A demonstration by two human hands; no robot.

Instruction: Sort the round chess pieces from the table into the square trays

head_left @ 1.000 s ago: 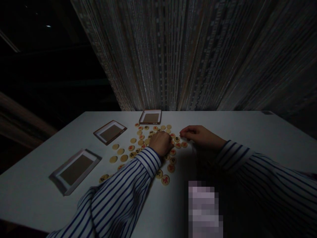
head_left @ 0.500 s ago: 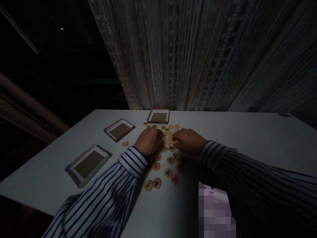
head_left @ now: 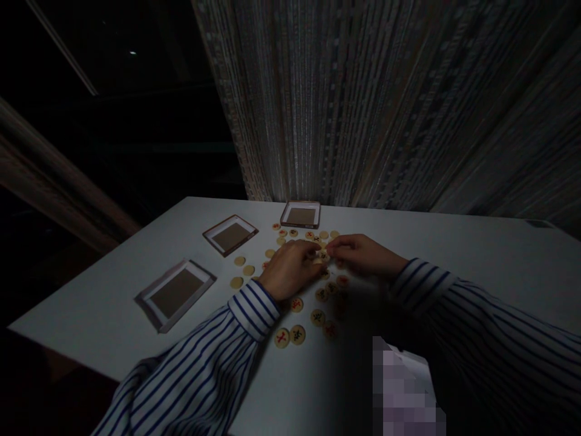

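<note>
Round wooden discs with red or dark characters lie scattered on the white table [head_left: 190, 369]; some show plain faces. My left hand [head_left: 294, 269] is over the middle of them, thumb and fingers apart, with discs between and beneath. Close beside it, my right hand [head_left: 361, 253] has its fingers pressed together at the discs; whatever it may hold is hidden. Nearer me lie a red-marked disc [head_left: 281, 338] and a dark-marked disc [head_left: 298, 334], side by side. A plain disc [head_left: 236, 283] sits left of my left hand.
Three shallow framed trays or lids stand around the discs: one at the left [head_left: 177, 293], one behind it [head_left: 230, 236], one at the back edge [head_left: 300, 215]. A curtain [head_left: 318, 109] hangs behind the table. A pixelated pale patch [head_left: 408, 393] shows at the bottom right.
The view has shifted, so the table sits farther right. My left hand has opened and turned flatter over the discs. More plain discs show to its left.
</note>
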